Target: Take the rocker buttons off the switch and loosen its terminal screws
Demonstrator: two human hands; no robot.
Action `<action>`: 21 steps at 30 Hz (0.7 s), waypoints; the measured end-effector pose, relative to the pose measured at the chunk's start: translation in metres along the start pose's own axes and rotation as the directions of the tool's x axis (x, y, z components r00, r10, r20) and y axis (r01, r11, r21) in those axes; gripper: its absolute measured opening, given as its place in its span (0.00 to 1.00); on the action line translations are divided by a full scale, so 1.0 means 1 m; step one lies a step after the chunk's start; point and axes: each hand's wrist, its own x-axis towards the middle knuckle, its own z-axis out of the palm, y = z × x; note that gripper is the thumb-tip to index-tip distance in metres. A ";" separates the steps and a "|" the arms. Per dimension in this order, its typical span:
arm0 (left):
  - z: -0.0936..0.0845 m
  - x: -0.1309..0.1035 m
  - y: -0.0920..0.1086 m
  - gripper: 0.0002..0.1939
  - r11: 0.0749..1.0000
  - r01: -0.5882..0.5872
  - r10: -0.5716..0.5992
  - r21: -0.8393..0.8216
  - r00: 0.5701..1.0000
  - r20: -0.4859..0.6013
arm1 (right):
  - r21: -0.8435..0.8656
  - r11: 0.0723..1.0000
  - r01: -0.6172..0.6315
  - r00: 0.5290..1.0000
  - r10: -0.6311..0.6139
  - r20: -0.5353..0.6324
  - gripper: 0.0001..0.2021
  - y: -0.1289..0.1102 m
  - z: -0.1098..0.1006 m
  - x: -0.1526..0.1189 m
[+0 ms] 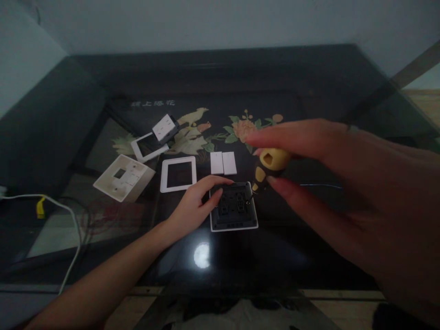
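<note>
Dark grey, the square switch body with white rim (234, 207) lies on the glossy black surface (275, 256). The left hand (195, 201) presses on its left edge. The right hand (309, 156) grasps the yellow-and-black screwdriver handle (270, 165) just above it. Two white rocker caps (223, 163) and a white frame (178, 174) lie near.

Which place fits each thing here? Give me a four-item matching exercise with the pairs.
Things:
1. screwdriver
2. switch body
3. two white rockers
4. white box

Places:
A. under the left hand's fingers
B. far left, beside the empty frame
C. in the right hand's grip
D. side by side behind the switch body

Pairs: 1-C, 2-A, 3-D, 4-B
</note>
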 end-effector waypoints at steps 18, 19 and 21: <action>0.000 -0.001 -0.001 0.13 1.000 -0.022 0.022 -0.004 1.000 -0.010 | 0.027 0.999 -0.018 0.972 0.024 -0.234 0.09 0.000 0.003 -0.009; 0.000 -0.001 0.000 0.13 1.000 -0.021 0.021 0.000 1.000 -0.009 | -0.076 0.997 0.020 0.979 -0.035 -0.200 0.11 0.000 0.003 -0.009; -0.001 0.000 0.000 0.14 1.000 -0.015 0.015 0.010 1.000 -0.004 | -0.084 0.996 0.020 0.984 -0.035 -0.176 0.13 0.000 0.002 -0.008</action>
